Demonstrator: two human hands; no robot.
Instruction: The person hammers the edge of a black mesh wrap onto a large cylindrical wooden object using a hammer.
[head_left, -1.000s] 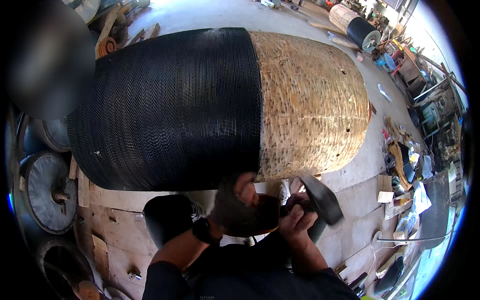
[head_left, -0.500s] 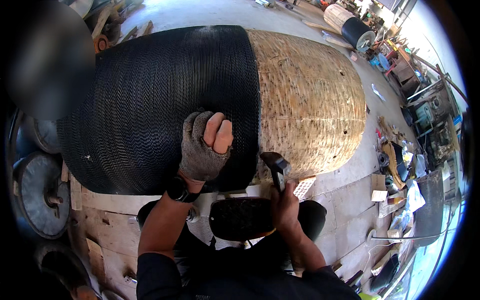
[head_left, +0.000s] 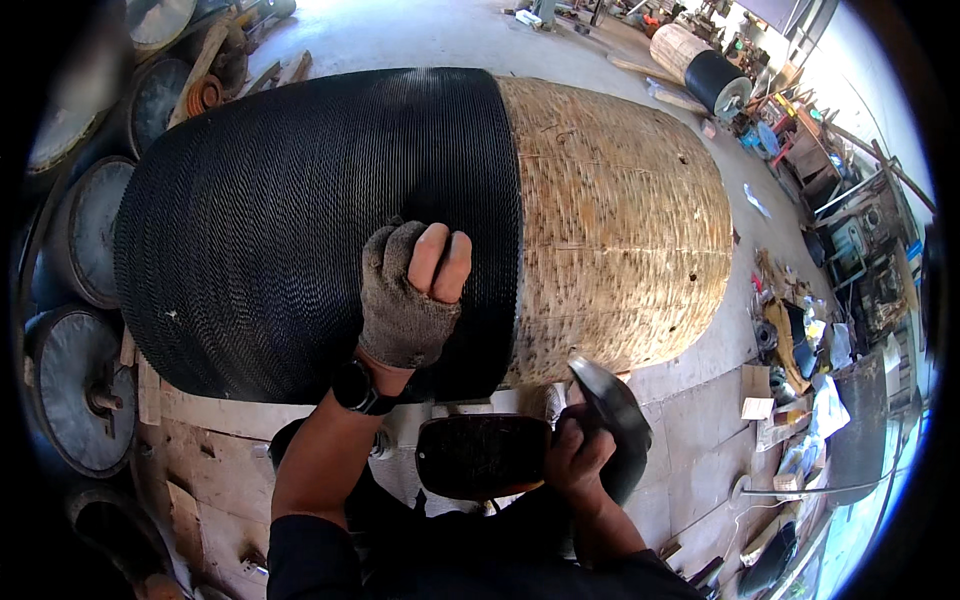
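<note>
A large roller lies across in front of me, its left part wrapped in a black, finely toothed covering (head_left: 270, 230) and its right part a bare tan surface (head_left: 620, 230) with dark specks and a few holes. My left hand (head_left: 412, 295), in a grey glove with some bare fingertips, is closed against the black covering near its right edge. What its fingers hold, if anything, is hidden. Below the bare part, my right hand (head_left: 578, 458) grips a hammer (head_left: 612, 402), whose head is blurred and apart from the black covering.
A dark, rounded tray (head_left: 482, 452) sits between my knees, close to my right hand. Several metal-ended rollers (head_left: 85, 385) crowd the left side. A smaller half-covered roller (head_left: 715, 80) lies at the far right. Cardboard, plastic and scraps (head_left: 800, 400) litter the right side.
My right hand has dropped slightly, and the hammer head has swung right and down, away from the roller. My left hand stays on the black covering. The view has shifted a little.
</note>
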